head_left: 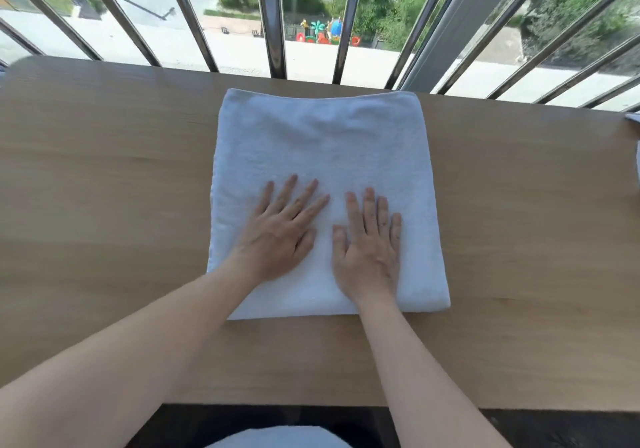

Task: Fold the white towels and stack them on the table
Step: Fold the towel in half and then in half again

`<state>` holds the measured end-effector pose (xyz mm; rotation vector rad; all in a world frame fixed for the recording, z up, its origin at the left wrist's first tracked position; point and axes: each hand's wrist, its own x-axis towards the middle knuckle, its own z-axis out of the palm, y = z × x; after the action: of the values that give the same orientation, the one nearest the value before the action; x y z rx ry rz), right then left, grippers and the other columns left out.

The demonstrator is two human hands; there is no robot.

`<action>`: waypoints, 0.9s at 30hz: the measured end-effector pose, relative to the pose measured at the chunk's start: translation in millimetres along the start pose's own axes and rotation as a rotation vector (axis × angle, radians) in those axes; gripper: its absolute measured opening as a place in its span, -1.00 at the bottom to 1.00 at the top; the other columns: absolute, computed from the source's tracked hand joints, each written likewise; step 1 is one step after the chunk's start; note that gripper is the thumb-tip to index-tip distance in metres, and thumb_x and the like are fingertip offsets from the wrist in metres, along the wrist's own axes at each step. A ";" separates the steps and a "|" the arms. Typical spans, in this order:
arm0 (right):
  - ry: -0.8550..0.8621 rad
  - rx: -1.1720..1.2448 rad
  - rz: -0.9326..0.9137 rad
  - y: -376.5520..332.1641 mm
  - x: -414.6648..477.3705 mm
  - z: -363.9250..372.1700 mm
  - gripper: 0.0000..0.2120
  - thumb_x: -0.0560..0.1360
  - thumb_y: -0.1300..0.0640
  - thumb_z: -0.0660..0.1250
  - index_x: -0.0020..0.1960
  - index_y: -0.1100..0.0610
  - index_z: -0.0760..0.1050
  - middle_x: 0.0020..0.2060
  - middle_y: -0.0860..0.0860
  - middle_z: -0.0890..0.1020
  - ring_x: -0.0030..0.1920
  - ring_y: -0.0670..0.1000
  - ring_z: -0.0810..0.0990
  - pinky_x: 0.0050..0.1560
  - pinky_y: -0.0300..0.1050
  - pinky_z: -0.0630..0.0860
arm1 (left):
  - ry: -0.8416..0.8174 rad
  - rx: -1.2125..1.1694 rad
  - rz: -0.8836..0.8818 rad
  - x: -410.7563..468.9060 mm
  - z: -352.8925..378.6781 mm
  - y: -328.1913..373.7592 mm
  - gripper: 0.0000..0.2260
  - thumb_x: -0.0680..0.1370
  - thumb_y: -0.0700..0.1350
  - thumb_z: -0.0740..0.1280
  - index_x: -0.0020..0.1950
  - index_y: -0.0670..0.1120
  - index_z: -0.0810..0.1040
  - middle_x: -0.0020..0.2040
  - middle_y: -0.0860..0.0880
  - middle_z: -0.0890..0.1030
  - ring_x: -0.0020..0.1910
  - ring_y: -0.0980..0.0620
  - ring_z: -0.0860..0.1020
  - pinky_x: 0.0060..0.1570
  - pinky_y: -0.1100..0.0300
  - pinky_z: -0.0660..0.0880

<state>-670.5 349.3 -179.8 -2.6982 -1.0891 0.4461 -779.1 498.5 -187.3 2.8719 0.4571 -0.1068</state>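
From the head view, a folded white towel point(322, 184) lies on the counter point(104, 205) just short of the window bars point(273, 14), with the left hand point(282, 229) and right hand point(369, 243) flat on its near half, fingers point(304, 201) spread, grasping nothing. This looks like smoothing after a fold; the next move probably calls for lifting one edge and folding again. Another white cloth point(635, 142) peeks in far right of the towel, and nothing blocks the work.

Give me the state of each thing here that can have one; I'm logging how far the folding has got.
white towel: folded to a rough square, lying flat on the table.
left hand: open, palm down, fingers spread, pressing on the towel.
right hand: open, palm down, flat on the towel.
table: bears this one towel; a bit of white cloth shows at its right edge.
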 end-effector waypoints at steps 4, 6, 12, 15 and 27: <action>0.076 -0.043 0.028 -1.1 4.6 8.7 -0.40 0.64 -0.18 -0.04 0.64 -0.07 -0.06 0.63 -0.01 -0.05 0.62 0.02 -0.17 0.58 0.12 -0.21 | -0.031 0.023 -0.092 35.8 -10.4 -41.7 -0.37 0.58 0.31 -0.01 0.63 0.22 -0.04 0.65 0.12 -0.05 0.63 -0.10 -0.11 0.51 -0.34 -0.16; 0.100 -0.046 0.023 -5.3 5.2 12.1 -0.39 0.64 -0.17 -0.02 0.64 -0.05 -0.03 0.63 0.01 -0.01 0.62 0.05 -0.13 0.59 0.15 -0.17 | -0.003 0.017 -0.176 55.3 -13.9 -58.2 -0.36 0.56 0.36 -0.03 0.62 0.26 -0.07 0.65 0.17 -0.09 0.63 -0.06 -0.17 0.49 -0.36 -0.21; 0.140 -0.074 0.030 -0.8 8.1 16.9 -0.40 0.64 -0.16 -0.01 0.64 -0.03 0.00 0.63 0.03 0.02 0.62 0.07 -0.07 0.58 0.19 -0.08 | 0.014 -0.018 -0.290 101.8 -21.1 -88.2 -0.38 0.56 0.39 -0.06 0.59 0.31 -0.12 0.65 0.12 -0.10 0.62 -0.03 -0.20 0.49 -0.35 -0.27; 0.162 -0.070 0.016 -1.9 8.6 20.0 -0.39 0.64 -0.15 0.01 0.64 -0.02 0.01 0.63 0.03 0.03 0.62 0.08 -0.06 0.57 0.21 -0.04 | 0.036 -0.011 -0.341 115.4 -26.6 -98.0 -0.39 0.57 0.37 -0.07 0.60 0.26 -0.05 0.66 0.07 -0.05 0.63 -0.06 -0.15 0.51 -0.30 -0.27; 0.215 -0.101 0.007 -2.0 12.2 22.2 -0.38 0.62 -0.12 0.07 0.63 0.02 0.07 0.62 0.06 0.07 0.62 0.12 -0.01 0.57 0.24 -0.02 | 0.008 0.039 0.285 99.2 -24.2 -56.1 -0.47 0.67 0.19 -0.04 0.64 0.11 0.07 0.65 -0.03 0.06 0.63 -0.13 -0.04 0.57 -0.15 -0.14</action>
<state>-671.2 360.8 -202.4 -2.7577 -1.0680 0.0996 -701.7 585.6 -186.6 2.9410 0.0441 -0.0549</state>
